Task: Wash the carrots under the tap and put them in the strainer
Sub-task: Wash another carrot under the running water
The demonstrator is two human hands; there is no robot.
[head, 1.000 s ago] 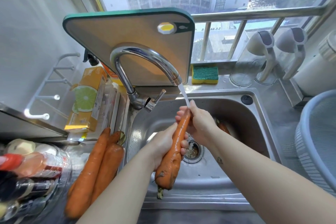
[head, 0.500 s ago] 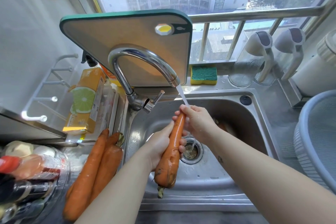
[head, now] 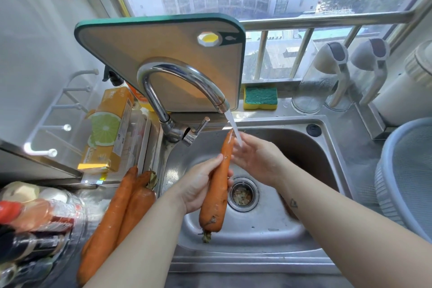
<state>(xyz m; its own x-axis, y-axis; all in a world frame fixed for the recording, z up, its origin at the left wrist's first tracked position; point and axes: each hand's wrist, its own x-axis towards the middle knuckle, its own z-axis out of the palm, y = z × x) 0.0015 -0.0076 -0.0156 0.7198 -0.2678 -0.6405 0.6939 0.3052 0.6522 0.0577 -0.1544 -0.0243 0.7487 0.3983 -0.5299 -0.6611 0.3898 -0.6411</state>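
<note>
My left hand (head: 198, 184) grips a long orange carrot (head: 217, 194) over the steel sink (head: 311, 145), its thin tip up by the water stream and its stalk end down. The curved chrome tap (head: 180, 81) runs, and the water lands on my right hand (head: 254, 159), which is spread beside the carrot's upper part with loose fingers. Two more carrots (head: 117, 215) lie on the counter left of the sink. The blue-grey strainer (head: 404, 170) stands at the right edge. Part of another orange carrot shows in the sink behind my right forearm.
A wooden chopping board (head: 163, 49) with a green rim leans behind the tap. A yellow-green sponge (head: 260, 98) and two glass jugs (head: 325, 81) stand on the window ledge. An orange box (head: 109, 128) and bottles (head: 30, 224) crowd the left counter. The sink drain (head: 243, 194) lies below the carrot.
My right hand has let go of the carrot's tip and opened beside it under the water. The carrot's tip now stands free, tilted slightly more upright.
</note>
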